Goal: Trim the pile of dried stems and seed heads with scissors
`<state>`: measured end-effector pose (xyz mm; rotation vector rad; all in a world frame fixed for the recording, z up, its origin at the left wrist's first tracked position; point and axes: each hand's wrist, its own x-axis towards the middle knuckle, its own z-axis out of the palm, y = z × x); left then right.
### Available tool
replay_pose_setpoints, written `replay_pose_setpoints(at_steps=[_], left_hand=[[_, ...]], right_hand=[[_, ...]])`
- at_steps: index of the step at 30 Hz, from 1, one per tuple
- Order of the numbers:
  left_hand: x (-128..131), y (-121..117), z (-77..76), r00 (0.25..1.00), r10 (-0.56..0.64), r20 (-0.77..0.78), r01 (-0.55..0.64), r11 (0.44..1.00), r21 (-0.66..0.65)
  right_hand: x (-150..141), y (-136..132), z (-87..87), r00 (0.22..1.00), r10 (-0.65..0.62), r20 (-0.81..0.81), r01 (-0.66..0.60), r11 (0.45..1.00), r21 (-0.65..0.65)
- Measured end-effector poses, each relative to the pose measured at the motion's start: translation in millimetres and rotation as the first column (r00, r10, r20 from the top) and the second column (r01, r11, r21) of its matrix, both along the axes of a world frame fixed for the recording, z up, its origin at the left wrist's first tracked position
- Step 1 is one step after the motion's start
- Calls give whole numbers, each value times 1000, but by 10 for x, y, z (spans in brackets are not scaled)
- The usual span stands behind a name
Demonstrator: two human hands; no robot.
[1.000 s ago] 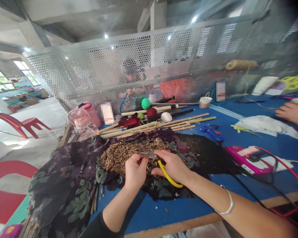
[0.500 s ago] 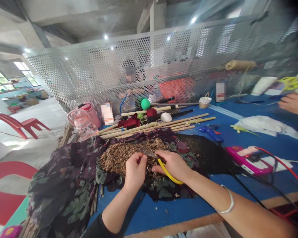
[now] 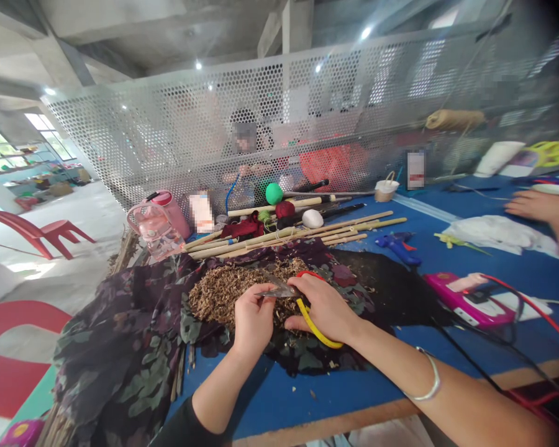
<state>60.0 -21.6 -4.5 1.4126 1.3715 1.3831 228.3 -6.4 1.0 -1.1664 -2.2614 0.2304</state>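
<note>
My right hand (image 3: pixel 323 308) is closed around a pair of scissors (image 3: pixel 279 290) with one yellow and one red handle. The blades point left and stand apart. My left hand (image 3: pixel 254 318) is closed in a pinch at the lower blade; what its fingertips hold is too small or hidden to name. Under both hands lies a heap of small brown dried clippings (image 3: pixel 218 288). The heap rests on a dark floral cloth (image 3: pixel 140 366) spread over the blue table (image 3: pixel 261 397).
Behind the heap lie bamboo sticks (image 3: pixel 302 234) and yarn balls, one green (image 3: pixel 274 194). A blue glue gun (image 3: pixel 397 247) and a magenta power strip (image 3: pixel 468 301) with cables are at right. Another person's hand (image 3: pixel 535 208) rests at far right. A perforated metal screen (image 3: pixel 177 124) stands behind.
The scissors have opened in my right hand: the blades have spread and the red handle has come into view. The other person's hand at far right has shifted left and lower.
</note>
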Motion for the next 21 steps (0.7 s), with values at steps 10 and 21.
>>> replay_pose_setpoints(at_steps=[10, 21], left_hand=[[11, -23, -6, 998, 13, -65, -12, 1000, 14], [6, -38, 73, 981, -1, -192, -14, 997, -75]], right_hand=[[-4, -30, 30, 1000, -19, 18, 20, 999, -26], [18, -10, -4, 997, -29, 75, 34, 997, -66]])
